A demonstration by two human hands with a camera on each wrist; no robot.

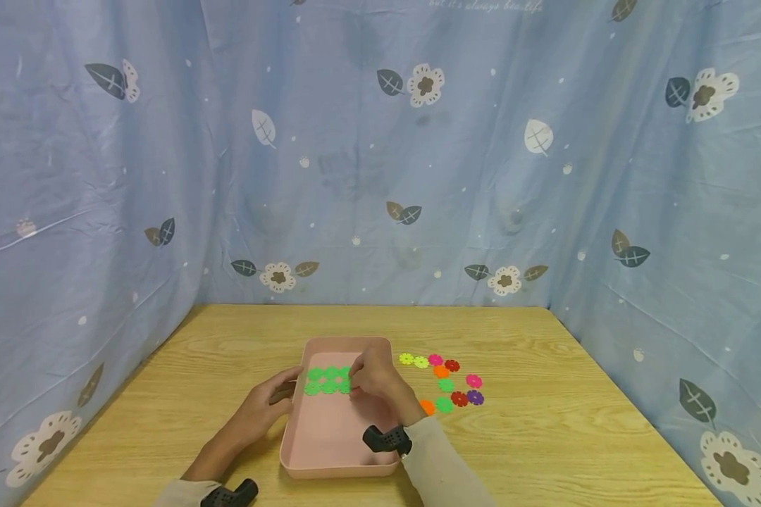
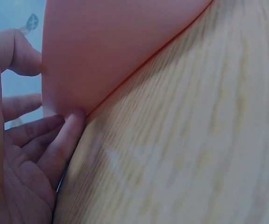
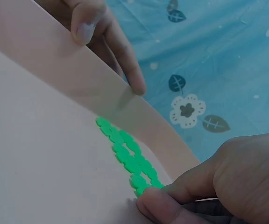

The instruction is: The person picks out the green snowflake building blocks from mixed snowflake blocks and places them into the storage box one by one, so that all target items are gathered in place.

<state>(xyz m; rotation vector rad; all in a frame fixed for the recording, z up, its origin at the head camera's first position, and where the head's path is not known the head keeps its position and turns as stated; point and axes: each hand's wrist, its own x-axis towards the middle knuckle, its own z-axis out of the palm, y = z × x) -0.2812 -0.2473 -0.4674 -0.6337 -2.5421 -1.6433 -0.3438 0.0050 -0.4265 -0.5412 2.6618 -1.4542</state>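
Observation:
Green flower-shaped plastic discs [image 1: 329, 386] lie in two touching rows inside a pink tray [image 1: 326, 440]. My right hand [image 1: 375, 371] reaches over the tray, its thumb and fingers pinching at the right end of these rows. In the right wrist view, the thumb [image 3: 160, 205] covers part of the last green disc [image 3: 141, 190]. My left hand [image 1: 269, 405] is at the tray's left side. In the left wrist view, its fingers [image 2: 71, 133] touch the outer wall [image 2: 97, 56], one at the base and another up by the rim.
To the right of the tray, loose flower discs in yellow [image 1: 421, 362], pink [image 1: 473, 381], red [image 1: 459, 399], purple [image 1: 475, 398], orange [image 1: 441, 372] and green [image 1: 444, 405] lie on the wooden table [image 1: 545, 422]. A blue patterned curtain [image 1: 355, 176] surrounds the table's back and sides.

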